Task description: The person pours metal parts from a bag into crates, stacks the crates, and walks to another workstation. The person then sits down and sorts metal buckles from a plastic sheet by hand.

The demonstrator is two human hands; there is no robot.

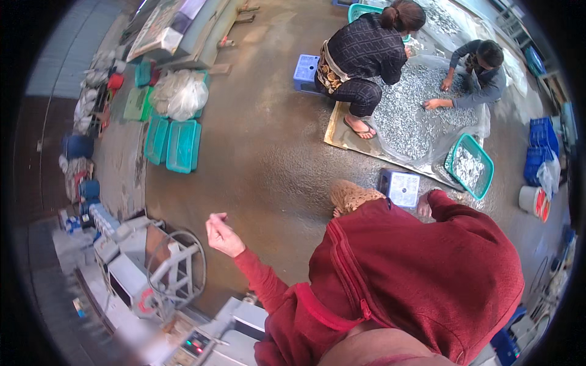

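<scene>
My left hand [224, 235] is held out over the wet brown floor, fingers curled in and nothing visible in them. My right hand [424, 206] hangs beside a blue plastic stool [403, 188] with a pale top; its fingers are partly hidden, and I cannot tell whether it touches the stool. Just beyond it, a teal basket [486, 183] contains silvery-white pieces [468, 169], too small to name surely. Many similar silvery pieces [403, 119] lie spread on a clear plastic sheet [442, 151] over a low board [348, 144].
One person [366, 58] sits on a blue stool [306, 74] left of the sheet; another person [485, 73] reaches over it from the right. Teal crates [183, 146] stand at left, a grey machine with a wheel [146, 268] at lower left. Blue crates [540, 152] and a white bucket [530, 200] line the right.
</scene>
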